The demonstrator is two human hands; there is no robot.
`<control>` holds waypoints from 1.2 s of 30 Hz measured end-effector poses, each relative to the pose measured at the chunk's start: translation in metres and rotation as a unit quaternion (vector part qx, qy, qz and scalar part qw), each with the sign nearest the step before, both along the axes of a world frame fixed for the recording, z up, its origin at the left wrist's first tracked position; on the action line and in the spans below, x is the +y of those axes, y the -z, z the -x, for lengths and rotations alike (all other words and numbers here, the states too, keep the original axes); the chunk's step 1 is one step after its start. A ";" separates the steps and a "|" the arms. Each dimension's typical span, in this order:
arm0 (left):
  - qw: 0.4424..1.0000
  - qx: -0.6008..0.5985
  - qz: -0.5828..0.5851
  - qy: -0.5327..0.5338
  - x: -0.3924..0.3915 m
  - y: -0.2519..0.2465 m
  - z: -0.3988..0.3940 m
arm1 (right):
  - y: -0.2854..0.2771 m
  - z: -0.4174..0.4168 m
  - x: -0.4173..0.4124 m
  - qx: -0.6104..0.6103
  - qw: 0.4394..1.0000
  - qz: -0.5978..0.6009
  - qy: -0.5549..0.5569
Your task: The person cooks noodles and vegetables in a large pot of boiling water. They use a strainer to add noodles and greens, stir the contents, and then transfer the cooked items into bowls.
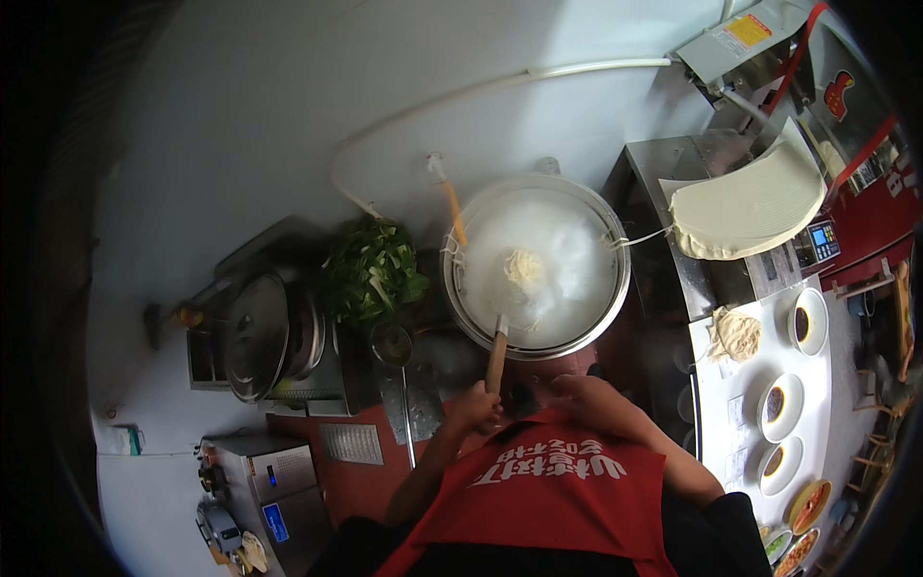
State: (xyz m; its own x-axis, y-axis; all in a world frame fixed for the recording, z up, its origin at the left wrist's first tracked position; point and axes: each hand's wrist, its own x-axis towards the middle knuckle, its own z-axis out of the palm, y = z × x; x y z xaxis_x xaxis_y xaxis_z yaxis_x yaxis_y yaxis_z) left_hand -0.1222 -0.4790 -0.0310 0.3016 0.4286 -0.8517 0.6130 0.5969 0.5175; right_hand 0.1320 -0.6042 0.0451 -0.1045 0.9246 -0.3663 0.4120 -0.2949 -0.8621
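My left hand (479,408) grips the wooden handle (496,360) of a strainer whose head sits in a large steaming round metal pot (453,306). A clump of pale noodles (523,267) shows above the cloudy water at the strainer's far side; steam blurs the strainer itself. Bent in front of the red apron (555,490), my right hand (571,395) is near the pot's front edge, apart from the handle. Its fingers are partly hidden, and I make out nothing held in it.
Leafy greens (378,270), a ladle (405,404) and a lidded pot (256,335) stand left. On the right, a draped dough sheet (750,205) lies by a machine. The white counter (714,404) bears a dough lump (734,335) and several bowls with dark sauce (781,408).
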 end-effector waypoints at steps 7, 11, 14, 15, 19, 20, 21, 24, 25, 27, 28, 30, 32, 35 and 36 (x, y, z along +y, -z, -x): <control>0.989 -0.085 -0.123 0.001 -0.027 -0.076 -0.039 | 0.109 0.083 0.096 0.657 0.623 0.313 0.286; 0.976 -0.203 -0.071 0.013 -0.019 -0.068 0.001 | 0.095 0.084 0.099 0.511 0.747 0.287 0.314; 0.963 -0.253 -0.095 0.017 0.045 -0.050 0.031 | 0.073 0.047 0.068 0.519 0.750 0.271 0.309; 0.958 -0.262 -0.115 -0.022 0.061 -0.026 0.042 | 0.063 0.037 0.057 0.501 0.772 0.262 0.292; 0.946 -0.128 -0.291 -0.066 0.156 0.052 0.031 | 0.070 0.011 0.010 0.417 0.843 0.237 0.245; 0.940 -0.098 -0.324 -0.044 0.185 0.067 0.021 | 0.077 0.009 0.000 0.400 0.854 0.228 0.241; 0.931 -0.067 -0.357 -0.023 0.216 0.083 0.010 | 0.078 0.007 -0.004 0.366 0.871 0.231 0.234; 0.782 -0.021 -0.620 0.056 0.301 0.159 -0.004 | 0.045 0.005 0.003 0.284 0.909 0.232 0.197; 0.774 -0.011 -0.631 0.054 0.322 0.169 -0.014 | 0.043 0.007 0.005 0.267 0.913 0.230 0.204; 0.811 0.002 -0.576 0.102 0.350 0.178 -0.026 | 0.044 0.014 0.000 0.238 0.919 0.230 0.216; 0.828 0.008 -0.545 0.130 0.357 0.181 -0.032 | 0.029 0.019 0.006 0.250 0.904 0.245 0.247; 0.837 0.045 -0.524 0.151 0.359 0.177 -0.040 | 0.030 0.022 0.005 0.272 0.887 0.265 0.261; 0.829 0.050 -0.539 0.142 0.352 0.162 -0.048 | 0.036 0.025 0.000 0.282 0.881 0.270 0.269; 0.810 0.111 -0.551 0.170 0.345 0.141 -0.049 | 0.033 0.030 0.002 0.247 0.897 0.259 0.260; 0.811 0.079 -0.564 0.136 0.344 0.138 -0.045 | 0.033 0.030 0.001 0.251 0.896 0.262 0.256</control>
